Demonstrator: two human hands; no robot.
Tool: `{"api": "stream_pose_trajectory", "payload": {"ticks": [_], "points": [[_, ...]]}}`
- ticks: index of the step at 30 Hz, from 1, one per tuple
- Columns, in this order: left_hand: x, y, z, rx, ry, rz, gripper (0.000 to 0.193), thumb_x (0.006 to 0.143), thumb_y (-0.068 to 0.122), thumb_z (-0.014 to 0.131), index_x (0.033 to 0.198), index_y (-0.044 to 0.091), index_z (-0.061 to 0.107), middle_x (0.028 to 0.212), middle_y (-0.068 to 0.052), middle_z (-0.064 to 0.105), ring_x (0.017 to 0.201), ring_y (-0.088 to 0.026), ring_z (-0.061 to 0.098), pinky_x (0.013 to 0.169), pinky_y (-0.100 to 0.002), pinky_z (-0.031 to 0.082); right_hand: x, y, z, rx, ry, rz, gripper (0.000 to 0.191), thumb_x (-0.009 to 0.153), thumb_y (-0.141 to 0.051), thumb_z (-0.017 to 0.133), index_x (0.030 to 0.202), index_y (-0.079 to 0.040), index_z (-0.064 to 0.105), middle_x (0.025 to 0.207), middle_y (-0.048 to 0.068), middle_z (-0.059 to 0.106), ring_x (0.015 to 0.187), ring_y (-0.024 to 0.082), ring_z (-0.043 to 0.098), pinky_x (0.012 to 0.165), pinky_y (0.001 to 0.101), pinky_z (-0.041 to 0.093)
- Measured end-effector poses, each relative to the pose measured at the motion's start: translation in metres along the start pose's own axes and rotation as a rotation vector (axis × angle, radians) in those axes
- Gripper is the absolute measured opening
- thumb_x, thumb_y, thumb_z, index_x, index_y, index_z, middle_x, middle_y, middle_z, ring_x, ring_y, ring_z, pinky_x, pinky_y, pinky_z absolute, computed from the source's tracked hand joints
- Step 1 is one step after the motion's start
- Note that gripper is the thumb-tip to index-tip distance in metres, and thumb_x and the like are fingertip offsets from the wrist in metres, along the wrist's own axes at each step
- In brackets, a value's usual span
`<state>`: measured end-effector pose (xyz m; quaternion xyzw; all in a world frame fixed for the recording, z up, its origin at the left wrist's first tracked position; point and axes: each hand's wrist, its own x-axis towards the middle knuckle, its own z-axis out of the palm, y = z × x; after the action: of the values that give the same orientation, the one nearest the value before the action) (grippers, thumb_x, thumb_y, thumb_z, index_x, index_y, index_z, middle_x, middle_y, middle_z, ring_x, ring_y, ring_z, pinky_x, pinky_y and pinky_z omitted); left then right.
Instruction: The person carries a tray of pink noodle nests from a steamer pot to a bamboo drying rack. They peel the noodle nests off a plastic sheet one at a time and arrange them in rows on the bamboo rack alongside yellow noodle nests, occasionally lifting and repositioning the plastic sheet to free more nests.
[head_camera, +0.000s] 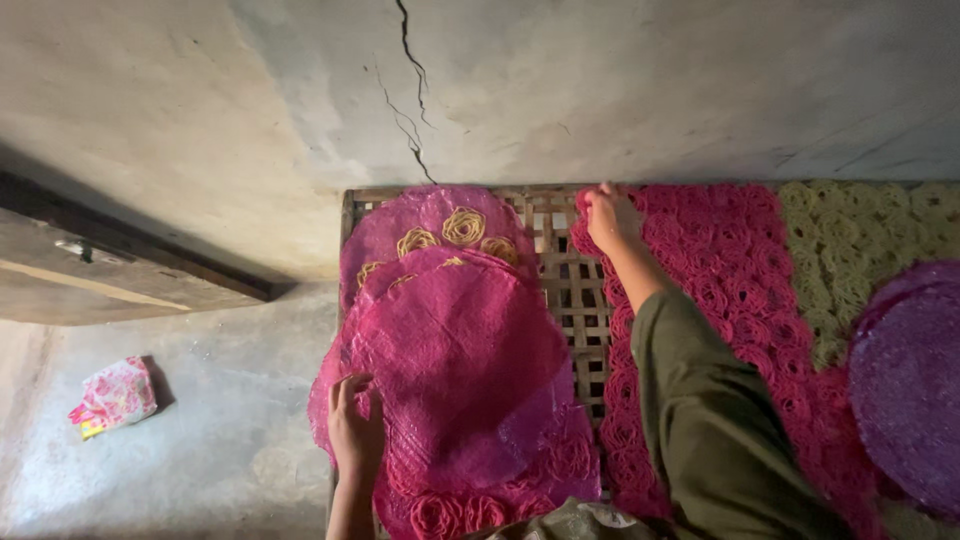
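The right arm wears a loose olive-green sleeve (710, 420) of plain, softly creased cloth, ending just short of the wrist, so the right hand (610, 215) is bare. The left hand (352, 425) and its forearm are uncovered, with no glove, ring or watch showing.

Round pink mesh mats (455, 370) lie stacked flat on the bamboo rack — pink noodle coils (720, 270) spread alongside.
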<state>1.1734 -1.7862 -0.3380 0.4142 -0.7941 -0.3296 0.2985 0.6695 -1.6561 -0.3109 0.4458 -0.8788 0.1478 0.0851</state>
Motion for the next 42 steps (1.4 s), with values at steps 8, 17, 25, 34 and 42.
{"api": "stream_pose_trajectory", "payload": {"ticks": [8,17,25,34,42], "points": [[-0.013,-0.022,-0.009,0.019,-0.010,-0.104,0.018,0.094,0.009,0.065,0.112,0.005,0.067,0.111,-0.015,0.065,0.097,-0.029,0.068,0.082,-0.039,0.056,-0.026,0.003,-0.014,0.006,-0.103,-0.014,0.032,0.085,-0.019,0.079,0.113,-0.010,0.064,0.113,0.008,0.066,0.115,0.034,0.060,0.094,0.0495,0.054],[-0.018,-0.033,-0.011,0.032,-0.004,-0.094,0.019,0.093,0.006,0.063,0.111,0.006,0.068,0.110,-0.015,0.066,0.094,-0.029,0.069,0.081,-0.041,0.056,-0.018,-0.007,-0.016,-0.092,-0.169,-0.110,0.022,0.085,-0.007,0.066,0.105,-0.015,0.069,0.118,0.013,0.061,0.116,0.033,0.059,0.090,0.0479,0.053],[-0.028,-0.036,-0.011,0.020,0.002,-0.092,0.022,0.091,0.006,0.064,0.113,0.008,0.067,0.112,-0.017,0.064,0.098,-0.033,0.067,0.083,-0.044,0.055,-0.031,-0.037,-0.019,-0.061,0.069,-0.208,0.033,0.080,-0.008,0.071,0.113,-0.006,0.064,0.112,0.016,0.062,0.108,0.037,0.061,0.085,0.0488,0.054],[-0.036,-0.027,-0.013,0.092,-0.027,0.031,0.048,0.084,0.017,0.074,0.129,0.007,0.057,0.132,-0.021,0.054,0.123,-0.043,0.050,0.107,-0.053,0.041,-0.115,-0.151,0.007,0.272,-0.096,-0.115,0.027,0.086,-0.029,0.078,0.102,-0.009,0.068,0.106,0.012,0.066,0.095,0.032,0.067,0.081,0.0431,0.055],[-0.048,-0.019,-0.027,0.103,-0.010,0.051,0.063,0.079,0.016,0.078,0.136,0.007,0.051,0.140,-0.024,0.046,0.130,-0.047,0.043,0.110,-0.056,0.037,-0.145,-0.155,-0.030,0.307,-0.270,0.252,0.031,0.091,-0.035,0.076,0.104,-0.009,0.066,0.089,0.012,0.072,0.079,0.027,0.069,0.072,0.0422,0.054]]}}
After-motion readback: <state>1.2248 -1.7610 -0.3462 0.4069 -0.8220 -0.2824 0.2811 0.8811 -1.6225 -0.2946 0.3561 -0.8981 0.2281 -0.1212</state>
